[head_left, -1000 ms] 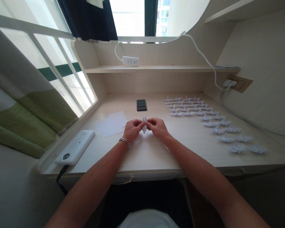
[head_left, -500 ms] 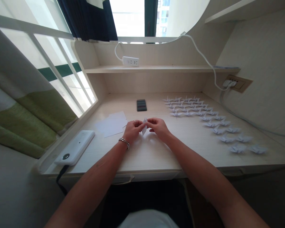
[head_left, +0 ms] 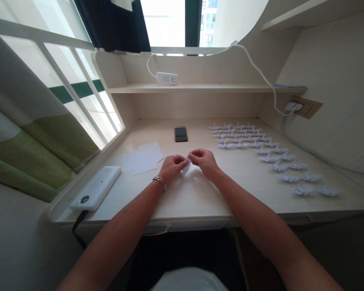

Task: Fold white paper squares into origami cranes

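Note:
A small folded piece of white paper (head_left: 186, 166) is held between my two hands, just above the desk. My left hand (head_left: 173, 166), with a ring and a chain bracelet, pinches its left side between thumb and fingers. My right hand (head_left: 204, 159) pinches the upper right corner of the paper. The fingers hide part of the folds. To the left of my left hand lie several flat white paper sheets (head_left: 142, 158), overlapping. Rows of folded white paper cranes (head_left: 245, 139) stand on the right side of the desk.
A dark flat case (head_left: 181, 134) lies behind my hands. A white power bank-like device (head_left: 97, 188) with a dark cable sits at the desk's left edge. A power strip (head_left: 167, 78) rests on the shelf (head_left: 200, 87). A white cable runs to the wall socket (head_left: 305, 107).
The folded paper has tilted to the right, and its shape shows wider. My right hand has shifted slightly up, and my left hand slightly right and down.

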Tool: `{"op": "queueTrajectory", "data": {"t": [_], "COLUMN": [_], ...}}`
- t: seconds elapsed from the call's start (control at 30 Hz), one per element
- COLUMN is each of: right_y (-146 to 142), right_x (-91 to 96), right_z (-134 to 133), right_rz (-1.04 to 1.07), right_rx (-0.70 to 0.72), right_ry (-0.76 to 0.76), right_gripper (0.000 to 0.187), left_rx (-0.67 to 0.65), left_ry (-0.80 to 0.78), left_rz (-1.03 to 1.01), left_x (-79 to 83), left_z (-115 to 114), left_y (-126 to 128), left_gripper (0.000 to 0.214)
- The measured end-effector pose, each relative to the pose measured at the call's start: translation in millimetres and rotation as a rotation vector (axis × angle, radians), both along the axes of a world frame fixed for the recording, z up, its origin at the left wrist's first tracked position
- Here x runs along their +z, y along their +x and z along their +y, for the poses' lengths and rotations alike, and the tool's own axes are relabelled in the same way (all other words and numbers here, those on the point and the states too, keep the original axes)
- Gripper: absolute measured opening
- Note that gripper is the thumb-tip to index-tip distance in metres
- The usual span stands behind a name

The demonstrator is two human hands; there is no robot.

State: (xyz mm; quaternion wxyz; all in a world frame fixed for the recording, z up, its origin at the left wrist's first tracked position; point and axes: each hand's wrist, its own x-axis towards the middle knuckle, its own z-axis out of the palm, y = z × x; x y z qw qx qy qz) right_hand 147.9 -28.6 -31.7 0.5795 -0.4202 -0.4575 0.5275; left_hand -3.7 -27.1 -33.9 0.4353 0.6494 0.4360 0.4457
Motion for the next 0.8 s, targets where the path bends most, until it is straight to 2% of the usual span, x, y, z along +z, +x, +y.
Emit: {"op": "queueTrajectory", "data": {"t": [0.1, 0.3, 0.57, 0.8], "right_y": [0.0, 2.1, 4.0, 5.5], "right_x": [-2.2, -0.9, -6.4, -2.3], "right_z": [1.8, -0.5, 4.9, 3.9], "right_rz": [0.004, -0.081, -0.065, -0.062], "right_rx": [-0.013, 0.045, -0.007, -0.033], "right_ry": [0.037, 0.077, 0.090, 0.061], "right_gripper": [0.030, 0.032, 0.039, 0.040], "left_rx": [-0.004, 0.015, 0.008, -0.010], "left_ry": [0.004, 0.026, 0.040, 0.045], "left_rz": [0.018, 0.073, 0.134, 0.148], "left_x": [0.2, -1.0, -2.1, -0.1], "left_z": [-0.4, -1.1, 0.1, -2.7], "left_y": [0.4, -1.2, -1.3, -0.3], "left_gripper": [0.024, 0.026, 0.026, 0.022]}}
